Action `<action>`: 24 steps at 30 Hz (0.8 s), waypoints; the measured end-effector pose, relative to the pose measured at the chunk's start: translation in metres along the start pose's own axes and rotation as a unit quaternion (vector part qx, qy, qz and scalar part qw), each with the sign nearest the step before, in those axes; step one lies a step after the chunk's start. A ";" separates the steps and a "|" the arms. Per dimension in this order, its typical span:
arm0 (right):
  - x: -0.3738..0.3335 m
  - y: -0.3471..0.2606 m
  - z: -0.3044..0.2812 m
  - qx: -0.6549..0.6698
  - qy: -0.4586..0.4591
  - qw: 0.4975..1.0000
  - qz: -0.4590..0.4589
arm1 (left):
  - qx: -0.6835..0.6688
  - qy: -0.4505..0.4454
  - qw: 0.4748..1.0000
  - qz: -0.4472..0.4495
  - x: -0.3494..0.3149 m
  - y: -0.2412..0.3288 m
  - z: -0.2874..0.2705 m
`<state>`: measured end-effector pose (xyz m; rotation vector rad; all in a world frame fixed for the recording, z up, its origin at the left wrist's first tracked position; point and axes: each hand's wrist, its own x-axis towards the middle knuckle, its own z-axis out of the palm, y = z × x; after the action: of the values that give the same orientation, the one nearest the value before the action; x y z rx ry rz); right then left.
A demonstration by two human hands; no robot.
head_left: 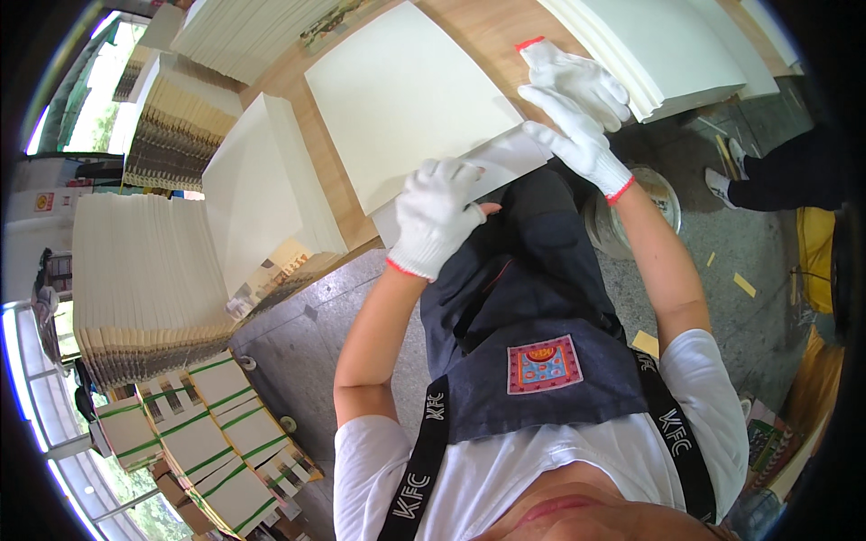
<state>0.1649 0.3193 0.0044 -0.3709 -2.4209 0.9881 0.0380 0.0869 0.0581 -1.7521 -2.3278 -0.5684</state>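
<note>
A large white paper sheet (410, 86) lies on the wooden table before me, its narrow near strip (510, 160) extending past the table's front edge. My left hand (437, 212), in a white knitted glove with bare thumb and index tips, bends its fingers over the sheet's near left edge, thumb below. At the near right corner, my right hand (577, 144) lies gloved and stretched out, fingers straight, its side touching the sheet. Just beyond it lies a loose white glove (582, 79) with a red cuff. Whether the sheet is single or layered is unclear.
White paper stacks stand on the table's right (672, 54) and left (271, 171). Tall piles (149, 270) rise further left, near green-strapped bundles (212, 433) on the floor. A round bucket (663, 194) sits under the right arm. Another person's legs (780, 176) show at right.
</note>
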 end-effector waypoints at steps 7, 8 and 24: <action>0.000 0.004 0.005 -0.013 0.013 1.000 -0.024 | -0.013 -0.057 0.998 -0.030 0.016 -0.005 0.014; 0.001 0.004 0.004 -0.015 0.014 0.999 -0.028 | -0.032 -0.061 0.997 -0.033 0.017 -0.007 0.013; 0.010 -0.011 -0.010 0.052 -0.001 0.998 -0.039 | -0.177 -0.150 0.953 -0.194 0.046 -0.012 0.003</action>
<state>0.1613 0.3213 0.0220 -0.2374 -2.3543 1.0755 0.0138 0.1257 0.0697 -1.6082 -2.9754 -0.8831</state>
